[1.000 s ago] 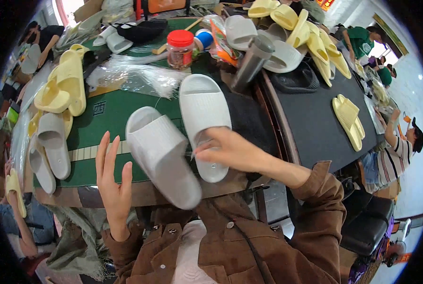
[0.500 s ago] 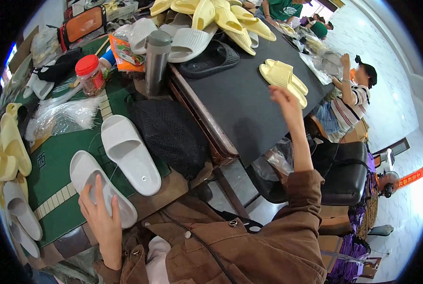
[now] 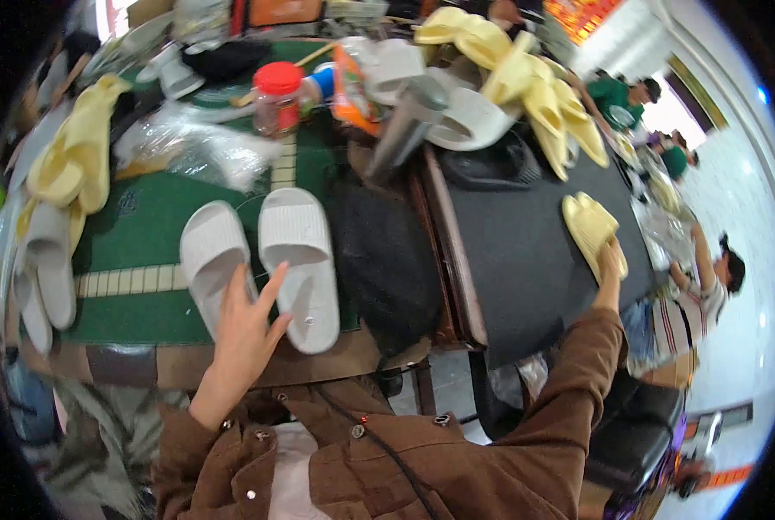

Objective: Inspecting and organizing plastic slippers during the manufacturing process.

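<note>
A pair of light grey slippers lies side by side on the green mat: a left slipper [image 3: 210,234] and a right slipper [image 3: 305,251]. Over the left one, its fingers spread, is my left hand [image 3: 247,325], holding nothing; the fingertips reach between the two slippers. My right arm stretches out over the black tabletop. There my right hand [image 3: 610,270] is closed on the heel end of a pair of pale yellow slippers [image 3: 589,224], which lie close together. The hand covers part of them, and blur softens its fingers.
Yellow slippers [image 3: 513,65] are heaped at the back, beside a black slipper [image 3: 491,165] and a steel flask [image 3: 407,126]. A red-lidded jar [image 3: 276,100] and clear plastic wrap [image 3: 205,143] lie on the mat. Another person [image 3: 687,303] sits to the right.
My right hand has come down from above the yellow slippers onto their heel end. My left hand stays at the grey slippers. The whole view has turned and shifted.
</note>
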The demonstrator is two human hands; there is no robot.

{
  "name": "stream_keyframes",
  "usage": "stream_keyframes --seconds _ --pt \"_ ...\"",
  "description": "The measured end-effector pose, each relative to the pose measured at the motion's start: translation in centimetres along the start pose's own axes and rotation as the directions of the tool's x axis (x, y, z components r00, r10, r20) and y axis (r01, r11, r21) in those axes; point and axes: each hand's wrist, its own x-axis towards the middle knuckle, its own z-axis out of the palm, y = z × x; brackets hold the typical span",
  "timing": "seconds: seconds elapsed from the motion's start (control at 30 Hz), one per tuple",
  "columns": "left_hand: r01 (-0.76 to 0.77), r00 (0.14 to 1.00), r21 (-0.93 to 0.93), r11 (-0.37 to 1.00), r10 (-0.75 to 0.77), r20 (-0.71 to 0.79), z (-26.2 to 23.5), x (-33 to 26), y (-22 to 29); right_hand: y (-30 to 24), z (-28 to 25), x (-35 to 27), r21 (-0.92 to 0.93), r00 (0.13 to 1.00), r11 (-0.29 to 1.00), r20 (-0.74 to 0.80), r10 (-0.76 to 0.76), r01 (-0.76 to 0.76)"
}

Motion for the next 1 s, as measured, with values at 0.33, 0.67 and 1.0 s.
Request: stream_keyframes --seconds 0.33,0.67,1.0 --pt "0.167 0.978 0.418 0.893 -0.094 -0.188 1.4 0.6 -2.6 -18.0 3.5 -13.1 -0.11 0.896 0.963 0.406 -0.181 0.244" --pt "0.199 0.931 0.361 0.911 -0.06 -0.361 -4.9 -1.6 -6.9 -26.8 -1.1 -28.2 -0.275 0.937 0.93 0.313 -0.154 0.244" --pt "0.587 0.801 0.68 0.44 -0.196 -0.565 -23.1 6.4 -28.9 -23.7 0.4 -27.5 0.131 0.948 0.979 0.26 -0.186 0.156"
